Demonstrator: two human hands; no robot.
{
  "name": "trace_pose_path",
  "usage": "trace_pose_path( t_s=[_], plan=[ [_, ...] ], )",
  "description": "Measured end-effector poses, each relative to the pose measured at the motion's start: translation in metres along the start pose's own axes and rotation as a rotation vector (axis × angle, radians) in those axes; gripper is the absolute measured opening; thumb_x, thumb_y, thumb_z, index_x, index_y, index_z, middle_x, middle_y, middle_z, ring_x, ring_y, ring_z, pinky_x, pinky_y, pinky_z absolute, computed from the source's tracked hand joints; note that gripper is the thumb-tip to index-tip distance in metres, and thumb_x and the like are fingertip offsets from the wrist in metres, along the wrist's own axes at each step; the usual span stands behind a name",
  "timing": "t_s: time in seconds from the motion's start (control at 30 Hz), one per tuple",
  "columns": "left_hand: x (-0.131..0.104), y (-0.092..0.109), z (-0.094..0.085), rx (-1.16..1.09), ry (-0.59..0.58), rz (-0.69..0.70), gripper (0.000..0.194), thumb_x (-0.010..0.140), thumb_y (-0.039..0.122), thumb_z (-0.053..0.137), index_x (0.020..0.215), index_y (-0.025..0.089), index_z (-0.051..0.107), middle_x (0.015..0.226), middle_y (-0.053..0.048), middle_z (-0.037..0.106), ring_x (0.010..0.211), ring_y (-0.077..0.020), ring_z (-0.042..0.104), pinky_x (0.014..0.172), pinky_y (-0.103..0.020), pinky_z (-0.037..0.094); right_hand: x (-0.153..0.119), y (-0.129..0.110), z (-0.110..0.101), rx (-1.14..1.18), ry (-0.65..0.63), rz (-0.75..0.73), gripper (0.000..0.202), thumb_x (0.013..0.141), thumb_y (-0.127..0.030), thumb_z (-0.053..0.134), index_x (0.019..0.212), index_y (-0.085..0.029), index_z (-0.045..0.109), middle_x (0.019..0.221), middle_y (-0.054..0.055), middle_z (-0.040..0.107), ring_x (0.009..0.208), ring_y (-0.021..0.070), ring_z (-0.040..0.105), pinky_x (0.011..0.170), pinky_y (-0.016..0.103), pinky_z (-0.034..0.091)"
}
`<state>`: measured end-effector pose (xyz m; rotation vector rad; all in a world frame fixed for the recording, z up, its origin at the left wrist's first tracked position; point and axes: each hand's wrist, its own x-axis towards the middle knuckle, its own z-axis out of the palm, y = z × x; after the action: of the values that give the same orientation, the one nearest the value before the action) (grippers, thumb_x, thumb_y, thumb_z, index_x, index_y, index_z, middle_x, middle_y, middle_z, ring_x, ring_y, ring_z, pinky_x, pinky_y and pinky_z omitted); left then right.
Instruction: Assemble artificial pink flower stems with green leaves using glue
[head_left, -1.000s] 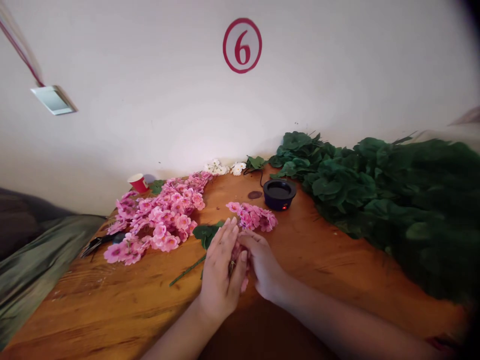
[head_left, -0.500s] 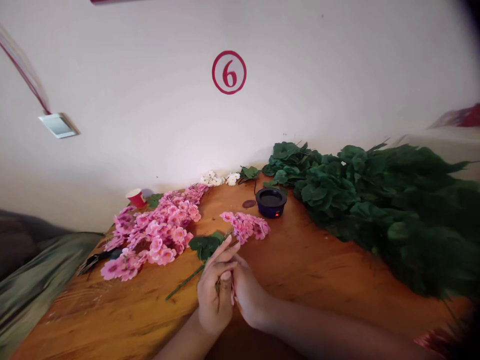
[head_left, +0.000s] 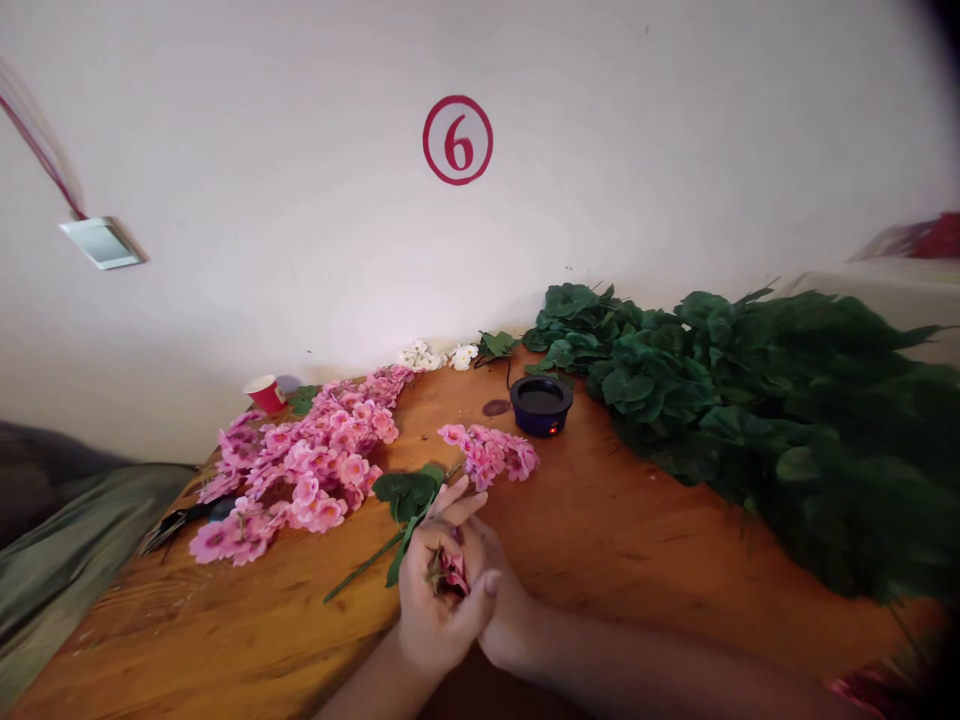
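Note:
My left hand (head_left: 439,605) and my right hand (head_left: 504,600) are cupped against each other low in the middle of the view. Between them sits a pink artificial flower (head_left: 450,572), its green base showing in the hollow of my left hand, with the rest hidden by the palms. Most of my right hand's fingers are out of sight behind the left. Just beyond the hands lies a green stem (head_left: 364,568) with dark leaves (head_left: 409,492). A small pink blossom cluster (head_left: 495,455) rests past my fingertips; whether it joins that stem is hidden.
A heap of pink flower sprays (head_left: 322,460) covers the table's left, near a red paper cup (head_left: 268,397). A dark round pot (head_left: 541,405) with a lit red light stands ahead. Green leaf bunches (head_left: 720,400) fill the right. White flowers (head_left: 424,356) lie by the wall.
My left thumb has swung out to the right, uncovering the pink flower between the palms. The hands stay together in nearly the same spot, and the view has shifted slightly.

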<state>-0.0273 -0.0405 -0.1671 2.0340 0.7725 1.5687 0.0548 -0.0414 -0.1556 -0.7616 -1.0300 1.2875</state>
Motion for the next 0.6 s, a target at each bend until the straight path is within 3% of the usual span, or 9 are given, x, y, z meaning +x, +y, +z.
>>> trace_pose_path(
  t_s=[0.13,0.27,0.37,0.47,0.6],
  plan=[
    [-0.004,-0.005,0.003,-0.049,0.095,-0.130,0.019,0.091,0.018,0.057,0.085,0.023,0.040,0.122,-0.012,0.067,0.126,-0.0266,0.058,0.101,-0.048,0.047,-0.003,-0.001,0.004,0.306,0.017,0.133,0.018,0.085,-0.037,0.055,0.076,-0.022,0.051,0.068,-0.002,0.046,0.063,0.0143,0.047,0.061,0.026,0.043],
    [-0.004,-0.008,0.007,-0.072,0.193,-0.283,0.025,0.094,0.020,0.055,0.080,0.024,0.035,0.112,-0.008,0.072,0.116,-0.0240,0.065,0.094,-0.041,0.053,-0.005,0.005,0.003,0.294,0.036,0.082,0.018,0.089,-0.037,0.055,0.082,-0.021,0.056,0.082,0.001,0.060,0.084,0.0177,0.060,0.081,0.030,0.050],
    [-0.001,-0.007,0.008,-0.071,0.186,-0.236,0.024,0.096,0.019,0.052,0.081,0.024,0.034,0.115,-0.008,0.072,0.116,-0.0224,0.065,0.096,-0.041,0.053,-0.008,0.010,-0.001,0.157,0.074,0.038,0.033,0.092,-0.053,0.053,0.098,-0.022,0.062,0.103,0.005,0.066,0.113,0.0202,0.058,0.102,0.034,0.044],
    [0.001,-0.005,0.006,-0.034,0.179,-0.134,0.024,0.096,0.014,0.050,0.081,0.024,0.033,0.116,-0.007,0.071,0.118,-0.0215,0.064,0.098,-0.041,0.053,-0.011,0.015,-0.004,0.086,0.068,-0.001,0.055,0.090,-0.068,0.047,0.121,-0.025,0.060,0.128,0.007,0.060,0.133,0.0192,0.046,0.113,0.033,0.036],
    [0.000,0.001,0.005,-0.001,0.178,-0.091,0.025,0.095,0.010,0.049,0.083,0.024,0.033,0.114,-0.007,0.072,0.118,-0.0227,0.064,0.107,-0.050,0.046,-0.009,0.020,-0.001,0.035,0.042,0.009,0.063,0.089,-0.075,0.038,0.116,-0.024,0.065,0.119,0.009,0.065,0.134,0.0211,0.046,0.106,0.035,0.044]
  ],
)
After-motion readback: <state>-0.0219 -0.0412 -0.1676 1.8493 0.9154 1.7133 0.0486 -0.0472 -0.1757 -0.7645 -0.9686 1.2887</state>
